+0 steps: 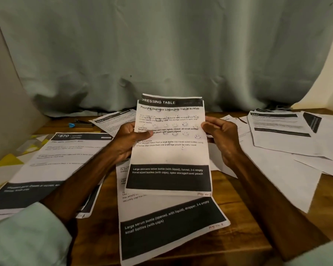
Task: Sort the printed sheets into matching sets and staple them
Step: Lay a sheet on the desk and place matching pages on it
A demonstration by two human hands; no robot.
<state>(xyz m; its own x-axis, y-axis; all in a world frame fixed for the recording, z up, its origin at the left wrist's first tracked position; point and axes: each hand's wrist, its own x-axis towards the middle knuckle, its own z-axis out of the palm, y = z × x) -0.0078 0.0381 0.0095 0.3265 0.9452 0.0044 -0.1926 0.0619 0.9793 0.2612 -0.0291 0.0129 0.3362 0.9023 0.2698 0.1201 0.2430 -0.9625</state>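
Observation:
I hold a small set of printed sheets (169, 154), headed "Dressing Table", upright above the wooden table (236, 217). My left hand (130, 140) pinches its left edge, thumb on the front. My right hand (220, 135) grips the right edge. Flat on the table beneath it lies a sheet about a serum bottle (167, 225). A stapler (81, 123) with a blue end rests at the back left, away from both hands.
A stack headed "670" (52, 166) lies at the left, under my left forearm. Another printed sheet (113, 120) lies behind it. Several loose and overlapping sheets (288, 135) cover the right side. A grey-green curtain (161, 50) hangs behind the table.

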